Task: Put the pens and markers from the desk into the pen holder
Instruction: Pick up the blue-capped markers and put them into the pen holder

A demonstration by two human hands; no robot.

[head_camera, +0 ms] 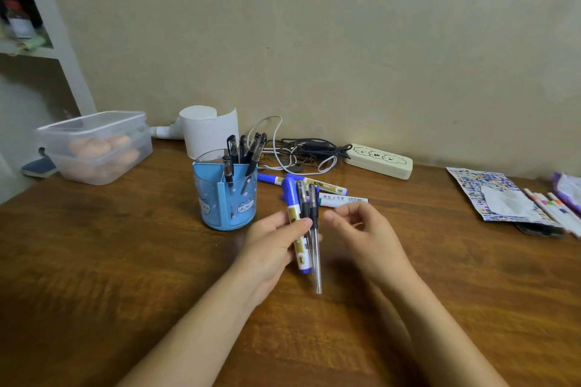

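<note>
A blue pen holder (224, 198) stands on the wooden desk (125, 261), with several black pens (243, 151) upright in it. My left hand (273, 242) grips a bundle just right of the holder: a blue-capped marker (292, 207) and two black gel pens (311, 223). My right hand (361, 229) hovers beside the bundle with its fingers apart, holding nothing. Behind the hands, two blue markers (327, 186) and a white marker (342, 199) lie flat on the desk.
A paper roll (207, 129) and tangled cables (298, 151) sit behind the holder. A cream case (377, 160) lies at the back. Stacked clear boxes (97, 148) stand at the left. A patterned pouch (496, 195) and thin markers (553, 210) lie at the right.
</note>
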